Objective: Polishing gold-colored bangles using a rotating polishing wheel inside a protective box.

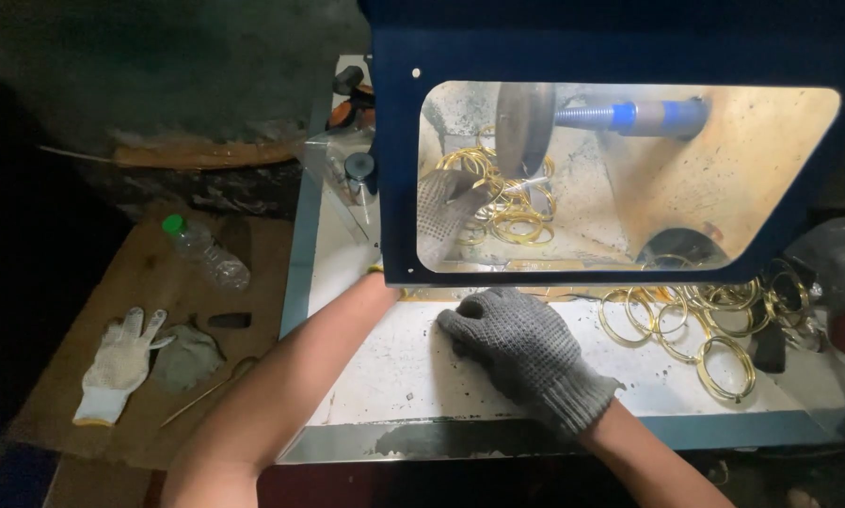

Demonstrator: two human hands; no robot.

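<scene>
While the left hand (444,209) reaches in under the dark blue guard hood (394,169), its grey knit glove shows only through the hood's clear window (724,169). Its fingers seem to be pinching one brass ring (471,160) against the edge of the polishing wheel (522,127), though glare on the window leaves the grip itself unclear. The bare forearm passes below the hood's lower edge, probably so that the window stays between the wheel and the face.

Just past those fingers, under the wheel, lies a loose heap of brass rings (517,212), likely where pieces drop or wait within reach. Beyond the wheel runs its shaft with a blue sleeve (629,117).

Outside the hood, the right hand (512,343), gloved the same way, lies palm down on the white counter (404,372). Its fingers are curled loosely and hold nothing, as if bracing the body. To the outer side of these fingers a second spread of brass rings (695,329) lies on the counter, near but not touching the hand.

Well away from the left forearm, on a sheet of cardboard (150,273), sit a white dotted work glove (117,362), a crumpled grey rag (187,356), a thin rod (206,390) and a clear plastic bottle with a green cap (206,249), set aside from the wheel.
</scene>
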